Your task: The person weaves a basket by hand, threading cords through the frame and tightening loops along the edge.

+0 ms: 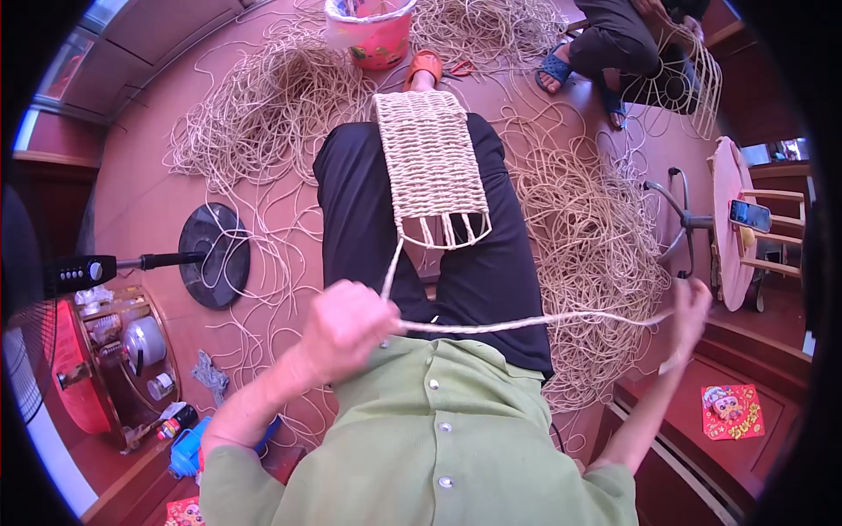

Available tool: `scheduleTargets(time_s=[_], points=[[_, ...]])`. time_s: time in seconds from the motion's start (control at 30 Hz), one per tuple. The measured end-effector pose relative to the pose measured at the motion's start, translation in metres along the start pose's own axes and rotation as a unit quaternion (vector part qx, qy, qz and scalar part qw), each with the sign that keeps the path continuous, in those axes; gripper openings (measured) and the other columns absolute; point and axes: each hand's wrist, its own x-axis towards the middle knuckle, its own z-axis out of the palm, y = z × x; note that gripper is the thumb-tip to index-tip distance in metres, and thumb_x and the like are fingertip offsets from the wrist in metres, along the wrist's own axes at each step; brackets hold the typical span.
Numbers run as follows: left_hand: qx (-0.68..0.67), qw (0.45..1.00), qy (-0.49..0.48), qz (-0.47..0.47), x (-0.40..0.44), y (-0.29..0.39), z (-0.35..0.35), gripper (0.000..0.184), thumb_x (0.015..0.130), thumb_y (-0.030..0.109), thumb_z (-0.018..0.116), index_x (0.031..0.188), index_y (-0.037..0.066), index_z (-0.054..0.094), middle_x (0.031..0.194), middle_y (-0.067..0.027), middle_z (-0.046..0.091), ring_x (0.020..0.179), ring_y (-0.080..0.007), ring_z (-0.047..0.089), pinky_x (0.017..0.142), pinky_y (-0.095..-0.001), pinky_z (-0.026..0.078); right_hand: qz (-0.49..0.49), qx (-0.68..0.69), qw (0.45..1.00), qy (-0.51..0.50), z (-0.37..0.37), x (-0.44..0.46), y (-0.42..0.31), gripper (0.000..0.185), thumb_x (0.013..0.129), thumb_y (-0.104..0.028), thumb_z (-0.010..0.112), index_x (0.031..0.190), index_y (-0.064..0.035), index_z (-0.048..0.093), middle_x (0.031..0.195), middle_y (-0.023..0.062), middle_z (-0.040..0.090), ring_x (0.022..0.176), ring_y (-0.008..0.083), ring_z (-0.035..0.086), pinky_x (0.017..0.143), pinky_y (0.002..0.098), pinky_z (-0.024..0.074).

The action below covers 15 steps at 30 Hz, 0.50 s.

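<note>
Across my thighs lies a pale woven panel on a narrow frame. Its upper part is closely woven, while a few bare strands bridge the gap at its rounded near end. From that end's left corner a cord runs down to my left hand, which is closed around it in a fist near my lap. The same cord stretches across my waist to my right hand, held far out to the right with its fingers closed on the cord. Some fingertips of both hands are hidden.
Heaps of loose cord cover the floor on both sides. A pink bucket stands ahead, near red-handled pliers. A fan base is left; a round stool with a phone is right. Another person sits ahead right.
</note>
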Motion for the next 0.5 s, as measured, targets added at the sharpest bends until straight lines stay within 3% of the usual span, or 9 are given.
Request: scheduleTargets(time_s=[0.03,0.1,0.13,0.17,0.2,0.27,0.33,0.43,0.5], points=[[-0.024,0.999,0.008,0.037,0.006,0.018,-0.002,0.013,0.088,0.015,0.073,0.083,0.007,0.065,0.068,-0.0046,0.054,0.062,-0.0227,0.057,0.058,-0.0392,0.043,-0.158,-0.11,0.981,-0.036,0.017,-0.037,-0.086,0.051,0.094,-0.023,0.075,0.137,0.0,0.059,0.132,0.0135,0.065,0.114,0.0233,0.063,0.1,0.0384,0.0505],[-0.039,0.993,-0.005,0.111,0.02,0.045,0.006,0.018,0.081,0.019,0.076,0.082,0.004,0.067,0.064,-0.002,0.045,0.054,-0.0195,0.048,0.051,-0.0366,0.034,-0.2,0.187,0.943,-0.19,0.082,-0.108,-0.186,0.052,0.083,-0.003,0.081,0.132,-0.0033,0.064,0.129,0.0137,0.067,0.114,0.0277,0.065,0.103,0.039,0.0485],[-0.055,0.99,0.003,0.131,0.029,0.051,0.013,0.021,0.081,0.021,0.078,0.083,0.003,0.067,0.063,-0.0008,0.041,0.053,-0.0195,0.046,0.05,-0.0371,0.033,-0.33,0.264,0.865,-0.273,0.099,-0.136,-0.234,0.052,0.08,-0.005,0.083,0.129,-0.0061,0.067,0.121,0.0128,0.069,0.108,0.0283,0.066,0.099,0.0412,0.0494],[-0.059,0.989,0.023,0.134,0.037,0.052,0.018,0.022,0.081,0.021,0.078,0.085,0.003,0.067,0.064,-0.0009,0.043,0.054,-0.0194,0.047,0.051,-0.0367,0.033,-0.466,0.242,0.796,-0.3,0.112,-0.156,-0.264,0.052,0.078,-0.007,0.085,0.126,-0.0079,0.067,0.111,0.0103,0.07,0.101,0.028,0.065,0.093,0.0435,0.0496],[-0.063,0.987,0.045,0.138,0.044,0.05,0.021,0.023,0.082,0.021,0.079,0.086,0.002,0.068,0.064,-0.001,0.044,0.055,-0.0192,0.047,0.051,-0.0363,0.034,-0.529,0.282,0.74,-0.305,0.122,-0.172,-0.285,0.046,0.079,-0.01,0.084,0.122,-0.0088,0.068,0.103,0.0088,0.07,0.094,0.0274,0.065,0.086,0.0426,0.05],[-0.078,0.984,0.079,0.141,0.051,0.041,0.013,0.02,0.084,0.014,0.078,0.097,0.001,0.071,0.067,-0.0032,0.052,0.057,-0.021,0.053,0.053,-0.0362,0.04,-0.522,0.347,0.721,-0.296,0.144,-0.175,-0.3,0.026,0.087,-0.008,0.078,0.112,-0.0067,0.072,0.085,0.0095,0.068,0.076,0.0262,0.066,0.068,0.0367,0.0528],[-0.024,0.993,0.117,0.02,0.046,0.033,0.007,0.031,0.073,0.011,0.078,0.104,0.007,0.073,0.072,-0.0025,0.058,0.064,-0.0203,0.06,0.058,-0.0356,0.048,-0.39,0.402,0.757,-0.336,0.143,-0.152,-0.314,0.016,0.09,-0.007,0.073,0.107,-0.0059,0.072,0.077,0.0096,0.064,0.07,0.0267,0.064,0.064,0.0375,0.0537],[-0.063,0.985,0.144,0.076,0.044,0.044,0.006,0.031,0.075,0.007,0.077,0.106,0.004,0.073,0.08,-0.0051,0.065,0.069,-0.0224,0.063,0.062,-0.037,0.052,-0.547,0.302,0.728,-0.281,0.137,-0.142,-0.332,0.025,0.087,-0.007,0.074,0.112,-0.0078,0.071,0.084,0.0069,0.063,0.072,0.0249,0.065,0.063,0.0365,0.0541],[-0.122,0.971,0.162,0.125,0.046,0.049,0.019,0.03,0.075,0.006,0.075,0.105,0.002,0.072,0.083,-0.0073,0.066,0.071,-0.0227,0.063,0.062,-0.0372,0.053,-0.631,0.25,0.675,-0.288,0.144,-0.154,-0.324,0.03,0.084,-0.012,0.077,0.114,-0.0092,0.071,0.087,0.0047,0.06,0.073,0.0233,0.064,0.06,0.0364,0.0525]])
